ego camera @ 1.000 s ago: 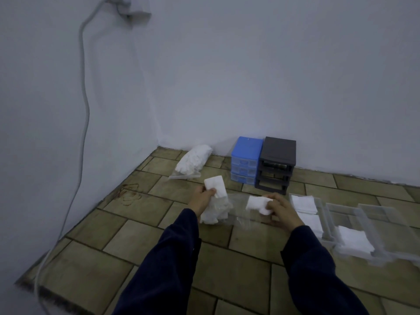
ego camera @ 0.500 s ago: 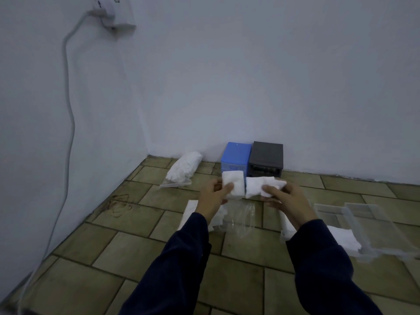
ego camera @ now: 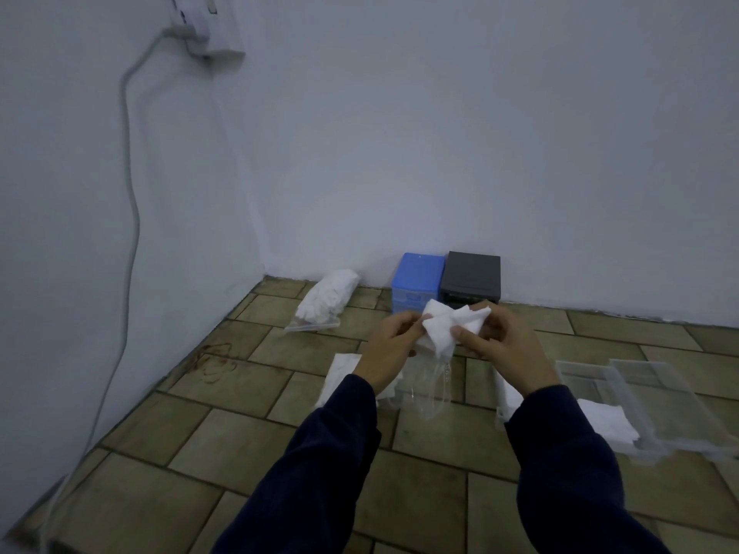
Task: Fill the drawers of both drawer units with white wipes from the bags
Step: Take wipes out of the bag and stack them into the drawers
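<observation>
Above the floor, centre: left hand (ego camera: 394, 345) and right hand (ego camera: 500, 343) both pinching one wipe (ego camera: 444, 323)
Units: blue (ego camera: 418, 281), black (ego camera: 472, 279) at 12 o'clock
Bag (ego camera: 328, 299): 11 o'clock
Drawers (ego camera: 640, 401): 3 o'clock

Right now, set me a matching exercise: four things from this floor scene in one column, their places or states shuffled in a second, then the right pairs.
Things:
1. blue drawer unit
2. full bag of wipes
3. clear drawers
4. white wipes

Places or states:
A. held in both hands
B. lying near the corner, left of the units
C. against the wall, left of the black unit
D. out on the floor at the right

Pairs: 1-C, 2-B, 3-D, 4-A
</observation>
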